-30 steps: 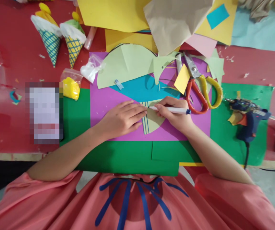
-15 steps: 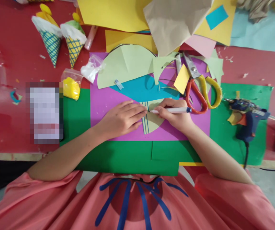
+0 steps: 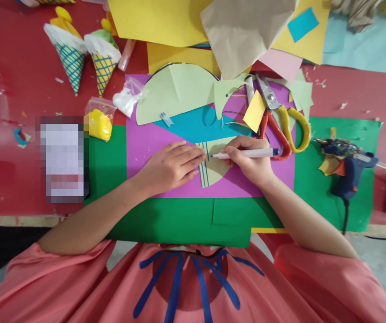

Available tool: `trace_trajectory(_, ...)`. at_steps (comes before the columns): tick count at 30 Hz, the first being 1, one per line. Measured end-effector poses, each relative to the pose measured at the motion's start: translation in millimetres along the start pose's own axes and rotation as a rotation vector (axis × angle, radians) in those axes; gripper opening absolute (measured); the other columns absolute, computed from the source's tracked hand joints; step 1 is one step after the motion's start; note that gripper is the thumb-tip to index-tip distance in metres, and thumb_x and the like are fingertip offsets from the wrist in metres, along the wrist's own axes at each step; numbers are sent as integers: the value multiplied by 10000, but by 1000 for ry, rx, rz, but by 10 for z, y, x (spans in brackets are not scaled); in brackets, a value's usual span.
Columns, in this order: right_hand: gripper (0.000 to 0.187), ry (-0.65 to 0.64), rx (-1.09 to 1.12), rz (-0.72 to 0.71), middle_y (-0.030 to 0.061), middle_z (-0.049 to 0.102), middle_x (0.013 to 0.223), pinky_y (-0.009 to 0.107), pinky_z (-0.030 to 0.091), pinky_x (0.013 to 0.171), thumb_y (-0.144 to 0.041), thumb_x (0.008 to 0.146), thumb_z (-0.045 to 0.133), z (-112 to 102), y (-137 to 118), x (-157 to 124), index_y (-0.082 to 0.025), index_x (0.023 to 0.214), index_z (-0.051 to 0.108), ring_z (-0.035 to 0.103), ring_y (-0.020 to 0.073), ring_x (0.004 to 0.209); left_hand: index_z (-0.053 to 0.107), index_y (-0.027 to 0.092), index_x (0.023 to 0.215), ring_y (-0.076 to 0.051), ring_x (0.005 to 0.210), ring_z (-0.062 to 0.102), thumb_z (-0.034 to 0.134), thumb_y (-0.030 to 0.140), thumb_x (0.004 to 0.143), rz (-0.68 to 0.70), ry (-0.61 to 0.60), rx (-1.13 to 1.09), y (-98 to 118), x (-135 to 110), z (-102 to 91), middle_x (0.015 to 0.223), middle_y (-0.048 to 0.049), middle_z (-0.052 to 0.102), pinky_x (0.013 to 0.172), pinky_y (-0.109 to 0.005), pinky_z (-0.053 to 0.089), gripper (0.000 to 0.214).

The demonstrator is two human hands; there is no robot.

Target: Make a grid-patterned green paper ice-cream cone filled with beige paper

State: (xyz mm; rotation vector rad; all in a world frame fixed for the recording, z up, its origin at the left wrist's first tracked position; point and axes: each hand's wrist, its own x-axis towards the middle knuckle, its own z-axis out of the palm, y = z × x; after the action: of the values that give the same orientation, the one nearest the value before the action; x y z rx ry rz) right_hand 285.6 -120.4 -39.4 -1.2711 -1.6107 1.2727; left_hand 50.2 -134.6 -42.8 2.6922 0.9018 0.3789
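Note:
My left hand [image 3: 174, 166] lies flat with its fingers stretched out, the tips resting on the left edge of a pale green paper piece [image 3: 218, 174]. That piece has a curved right side and several blue lines drawn down its left part; it lies on a purple sheet [image 3: 166, 190]. Pinched in my right hand [image 3: 253, 167] is a white marker [image 3: 259, 153] with a dark blue end. Its tip points left, just beside the rightmost, shorter blue line; whether it touches the paper I cannot tell.
Scissors [image 3: 271, 98] with red and yellow handles lie behind my right hand. A blue glue gun [image 3: 348, 172] is at the right. Farther back are a green half circle [image 3: 176, 89], decorated paper cones [image 3: 70, 63] and a bag of yellow clay [image 3: 99, 124].
The right hand and marker have shifted slightly to the right. A short blue line beside the marker tip now extends farther down. My left hand stays in place.

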Motion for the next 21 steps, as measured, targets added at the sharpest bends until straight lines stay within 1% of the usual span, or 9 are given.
trace_trajectory(2,298,7,-4,-25,4,619,592,243,408,508,-388,838,605,14,3,-17,-172,633,611,523,97,521,578,177,1288,-228,1220,577,499,214,934,-13,9,21,-10,0,1,1315,-87,620,1083,-439,442,364)
trace_trajectory(5,298,-35,-63,-36,2,618,595,239,387,504,-385,850,597,34,10,-26,-168,645,606,519,92,526,578,162,1286,-231,1227,575,489,218,941,-17,22,50,-20,3,-4,1324,-90,614,1082,-431,443,360)
trace_trajectory(8,278,-56,-96,-32,-4,605,581,235,360,494,-362,851,600,42,18,-16,-164,657,607,506,86,516,575,166,1291,-231,1236,569,488,214,942,-24,16,40,-18,7,-10,1329,-88,611,1087,-431,436,363)
trace_trajectory(13,277,-64,-121,-38,-7,607,585,234,355,501,-368,857,598,40,23,-2,-165,670,612,493,85,519,568,178,1305,-237,1248,560,485,218,943,-46,7,23,-6,10,-8,1333,-85,608,1092,-443,427,373)
trace_trajectory(17,269,-73,-141,-50,-9,605,576,233,346,499,-348,852,600,41,18,-5,-164,657,613,476,82,513,574,186,1298,-237,1243,565,479,214,947,-56,13,34,0,12,-1,1330,-79,612,1087,-445,428,365)
trace_trajectory(21,258,-82,-150,-46,-13,596,561,231,336,492,-317,842,602,40,14,-9,-161,637,610,461,78,501,580,162,1289,-243,1233,572,479,211,947,-40,25,41,2,10,3,1320,-88,618,1080,-443,434,360)
